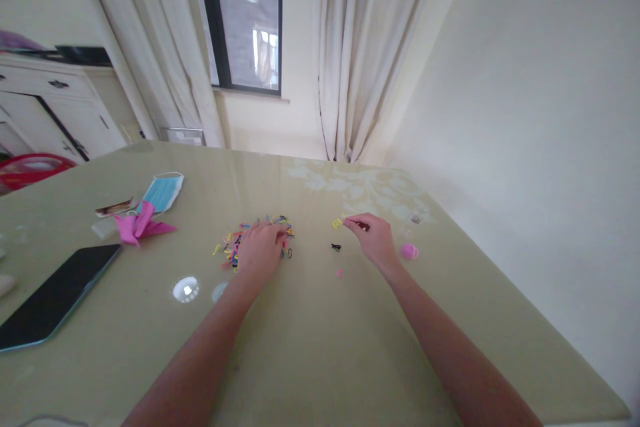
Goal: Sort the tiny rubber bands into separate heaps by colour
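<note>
At nine o'clock from my right hand's fingertips, which look together, yellow pieces lie right beside, their row slanting eight-to-two; whether one's clamped, I can't tell. My farther left hand covers the coloured pile, grip hidden.

Bright glare spots the softly lit tabletop.

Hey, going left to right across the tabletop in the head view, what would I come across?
Dark-screened device, pink folded shape, pile of small coloured pieces with the left hand over it, small black pieces, right hand, pink round item.
</note>
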`<state>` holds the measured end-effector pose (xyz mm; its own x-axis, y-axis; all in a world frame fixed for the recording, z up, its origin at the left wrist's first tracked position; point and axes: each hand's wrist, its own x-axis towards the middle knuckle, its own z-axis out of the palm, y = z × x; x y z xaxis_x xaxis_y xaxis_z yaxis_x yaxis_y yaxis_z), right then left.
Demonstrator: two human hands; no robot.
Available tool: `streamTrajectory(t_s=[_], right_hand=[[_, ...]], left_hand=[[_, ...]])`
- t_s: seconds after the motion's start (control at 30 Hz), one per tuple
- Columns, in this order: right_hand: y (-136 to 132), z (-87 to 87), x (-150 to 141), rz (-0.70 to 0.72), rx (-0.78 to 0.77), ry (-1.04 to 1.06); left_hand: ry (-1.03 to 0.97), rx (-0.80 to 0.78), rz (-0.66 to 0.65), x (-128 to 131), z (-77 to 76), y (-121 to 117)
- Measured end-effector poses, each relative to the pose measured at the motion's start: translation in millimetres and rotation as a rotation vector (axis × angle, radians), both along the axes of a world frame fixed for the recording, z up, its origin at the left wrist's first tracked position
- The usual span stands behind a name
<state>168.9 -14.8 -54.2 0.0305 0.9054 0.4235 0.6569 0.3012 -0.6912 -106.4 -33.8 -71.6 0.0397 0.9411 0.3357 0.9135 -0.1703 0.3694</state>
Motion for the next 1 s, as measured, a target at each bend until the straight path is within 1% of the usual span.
streamTrajectory(t_s=[0.07, 0.13, 0.2, 0.3, 0.4, 0.5, 0.57, 0.67, 0.83, 0.93, 1.0], right_hand=[[15, -6.9, -3, -0.058, -0.075, -0.196], [25, -12.2, -9, -0.092, -0.130, -0.342], [29, -15.9, -15, -0.106, -0.152, -0.401], [25, -19.8, -20, -0.118, -0.156, -0.403], [13, -24.5, -17, -0.096, -0.087, -0.344], [-5, -30.8, -12, -0.043, 0.039, -0.182], [-16, -33.9, -9, -0.026, 0.081, -0.081], [-25, -34.2, -8, -0.004, 0.090, 0.007], [-32, -27.0, -13, 0.028, 0.065, 0.124], [-37, -23.6, -19, 0.046, 0.057, 0.155], [-39, -22.7, -21, 0.062, 0.053, 0.161]], left_hand=[[0.091, -0.067, -0.010, 2, -0.2, 0], [0.159, -0.084, -0.033, 4, -1.0, 1], [0.227, -0.060, -0.065, 6, -2.6, 2], [0.305, -0.026, -0.102, 8, -6.5, 5], [0.338, 0.006, -0.148, 8, -11.3, 9], [0.357, 0.060, -0.171, 8, -16.1, 13], [0.372, 0.095, -0.175, 8, -18.9, 15], [0.389, 0.110, -0.164, 7, -21.5, 17], [0.412, 0.091, -0.134, 5, -20.6, 16], [0.409, 0.102, -0.149, 4, -19.3, 15], [0.371, 0.128, -0.137, 5, -19.0, 13]])
